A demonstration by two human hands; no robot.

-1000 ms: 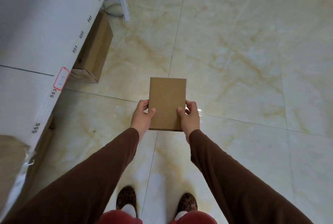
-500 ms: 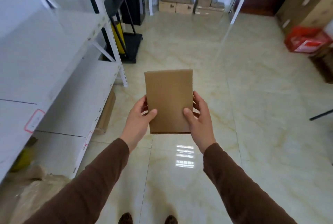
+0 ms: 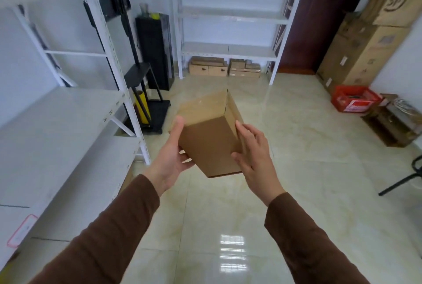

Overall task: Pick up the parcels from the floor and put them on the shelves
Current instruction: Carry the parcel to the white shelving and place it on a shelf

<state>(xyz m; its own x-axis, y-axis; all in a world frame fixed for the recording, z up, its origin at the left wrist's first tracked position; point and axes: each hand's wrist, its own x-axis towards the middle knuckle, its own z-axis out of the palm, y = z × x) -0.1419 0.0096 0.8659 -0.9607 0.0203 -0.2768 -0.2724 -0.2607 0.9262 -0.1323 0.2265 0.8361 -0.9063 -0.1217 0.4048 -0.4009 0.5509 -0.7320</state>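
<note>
A brown cardboard parcel (image 3: 211, 144) is held in the air above the tiled floor (image 3: 296, 169), tilted, its long axis running from the near lower end up and away toward the far wall. It is clasped between the left hand (image 3: 170, 160), cupped under its left side, and the right hand (image 3: 254, 160), pressed flat against its right face. White shelves (image 3: 57, 128) stand just to the left.

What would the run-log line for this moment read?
stage: carrying | parcel: tilted, above floor | left hand: on parcel | right hand: on parcel | shelf: at left
</note>
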